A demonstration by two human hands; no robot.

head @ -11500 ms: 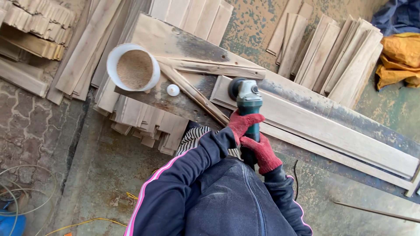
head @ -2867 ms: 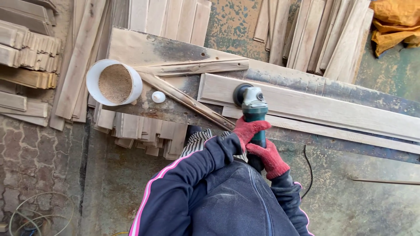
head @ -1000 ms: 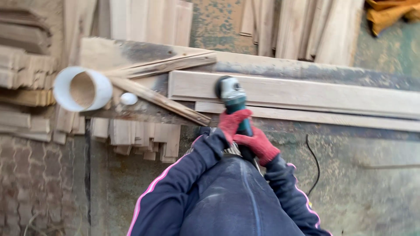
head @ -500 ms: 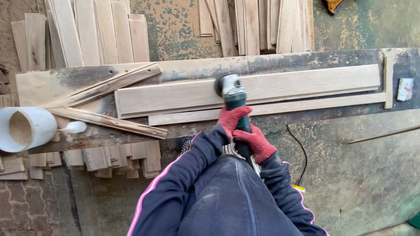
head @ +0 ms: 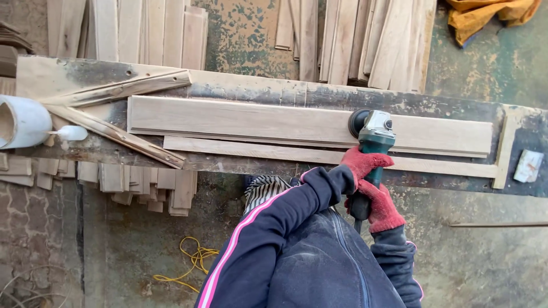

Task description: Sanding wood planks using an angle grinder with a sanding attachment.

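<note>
- Grinder [head: 371,137]: green and grey angle grinder, head resting on the right part of a long pale plank [head: 251,121]; disc side at the left of the head, touching the wood.
- Left hand [head: 364,162], in a red glove, closed around the grinder body just behind the head.
- Right hand [head: 381,206], also red-gloved, closed around the rear of the handle, lower and nearer the body.
- Plank lies lengthwise on a dark, worn workbench [head: 274,94]; a thinner strip [head: 257,152] lies along its near edge, touching it.
- End stop: short upright batten [head: 504,149] at the right end of the plank and strip.
- Left end of bench: two rough slats [head: 120,88] crossing in a narrow V, a white bucket [head: 23,121] at the edge of view, a small white object [head: 73,133] just beside it.
- Small pale block [head: 527,165] at the far right of the bench.
- Behind bench: stacks of boards [head: 354,40] leaning or laid; orange cloth [head: 491,14] top right.
- Floor: coil of yellow cord [head: 191,259] near the person's dark sleeve with pink stripe [head: 268,228]; short offcuts [head: 142,185] stacked under the bench edge.
</note>
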